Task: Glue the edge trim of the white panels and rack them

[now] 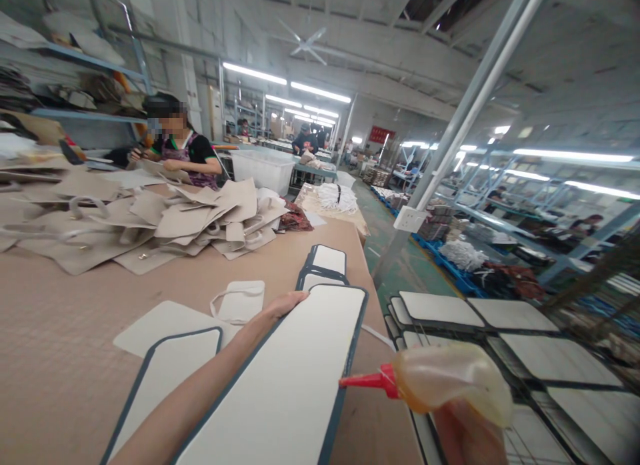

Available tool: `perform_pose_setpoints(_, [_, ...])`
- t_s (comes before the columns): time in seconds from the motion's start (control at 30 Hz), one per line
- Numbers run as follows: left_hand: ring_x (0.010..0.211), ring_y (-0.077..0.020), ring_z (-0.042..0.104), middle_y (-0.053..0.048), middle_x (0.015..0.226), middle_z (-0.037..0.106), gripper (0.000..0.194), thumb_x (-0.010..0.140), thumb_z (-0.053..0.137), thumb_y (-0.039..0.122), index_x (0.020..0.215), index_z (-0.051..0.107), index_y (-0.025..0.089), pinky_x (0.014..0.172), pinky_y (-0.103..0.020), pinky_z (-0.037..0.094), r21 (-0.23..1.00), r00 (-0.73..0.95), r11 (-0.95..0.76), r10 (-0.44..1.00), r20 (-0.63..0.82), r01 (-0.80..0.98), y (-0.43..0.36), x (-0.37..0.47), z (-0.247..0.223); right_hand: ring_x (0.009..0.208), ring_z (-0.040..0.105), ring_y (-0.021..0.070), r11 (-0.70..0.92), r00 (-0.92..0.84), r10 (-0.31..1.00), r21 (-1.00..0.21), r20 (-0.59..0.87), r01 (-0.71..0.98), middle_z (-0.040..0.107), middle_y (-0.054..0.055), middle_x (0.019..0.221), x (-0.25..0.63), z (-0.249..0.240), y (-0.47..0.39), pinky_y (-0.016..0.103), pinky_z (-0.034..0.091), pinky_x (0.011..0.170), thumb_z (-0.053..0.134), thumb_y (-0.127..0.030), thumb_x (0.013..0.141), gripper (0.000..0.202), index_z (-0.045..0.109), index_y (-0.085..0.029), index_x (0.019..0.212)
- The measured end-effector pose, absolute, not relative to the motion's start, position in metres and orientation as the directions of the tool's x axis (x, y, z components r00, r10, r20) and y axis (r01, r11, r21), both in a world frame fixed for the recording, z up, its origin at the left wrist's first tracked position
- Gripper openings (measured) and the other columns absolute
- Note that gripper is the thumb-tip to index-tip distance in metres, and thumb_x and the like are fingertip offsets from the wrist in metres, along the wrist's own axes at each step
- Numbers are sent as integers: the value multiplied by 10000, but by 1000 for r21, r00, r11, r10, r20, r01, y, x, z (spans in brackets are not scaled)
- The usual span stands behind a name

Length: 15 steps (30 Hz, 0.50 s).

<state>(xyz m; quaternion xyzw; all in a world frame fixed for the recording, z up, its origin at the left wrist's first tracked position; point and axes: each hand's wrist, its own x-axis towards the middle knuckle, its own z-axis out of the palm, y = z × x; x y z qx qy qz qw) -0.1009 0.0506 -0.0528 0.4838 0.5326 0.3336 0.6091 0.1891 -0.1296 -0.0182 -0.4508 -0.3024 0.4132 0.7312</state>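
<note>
My left hand (289, 303) grips the far left edge of a long white panel (285, 371) with a dark blue border, held tilted above the table. In my right hand (467, 431) is a soft squeeze bottle (445, 378) of yellowish liquid, lying on its side. Its red nozzle (367, 381) points left, with the tip at the panel's right blue edge. Under my left arm lies another blue-edged white panel (175, 378). Smaller blue-edged pieces (327, 259) are stacked just beyond the panel. A white piece with a strap (243, 301) lies left of my hand.
Beige pieces with handles (190, 215) are heaped across the far left of the brown table (60, 331). A co-worker (187, 148) sits behind them. White panels (555, 358) are laid out at right, below a slanted metal post (450, 145). A white bin (263, 170) stands farther back.
</note>
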Motion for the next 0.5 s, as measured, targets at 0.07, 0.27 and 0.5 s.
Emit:
perform_pose_setpoints(0.07, [584, -148, 529, 36, 577, 573, 277, 755, 679, 390, 626, 581, 166, 584, -273, 395, 947, 210, 310, 924, -320, 82, 53, -99, -51, 829, 710, 242, 236, 504, 863, -918, 47, -318, 740, 39, 990, 183, -13, -134, 310, 587, 764, 877, -317, 549, 810, 560, -263, 1292])
perform_pose_setpoints(0.27, [601, -193, 583, -6, 579, 648, 266, 630, 744, 408, 610, 638, 164, 579, -289, 410, 944, 203, 328, 922, -329, 38, 62, -96, -51, 980, 677, 312, 215, 456, 889, -917, 41, -337, 722, 59, 1071, 164, 6, -146, 450, 553, 890, 873, -332, 546, 823, 552, -269, 1301])
perform_pose_setpoints(0.5, [654, -142, 610, -4, 733, 658, 248, 849, 661, 368, 777, 650, 131, 632, -291, 498, 929, 202, 360, 906, -371, 91, 74, -97, -56, 908, 698, 244, 198, 474, 881, -915, 8, -351, 735, 56, 1028, 174, -6, -152, 262, 579, 740, 880, -345, 555, 794, 577, -274, 1285])
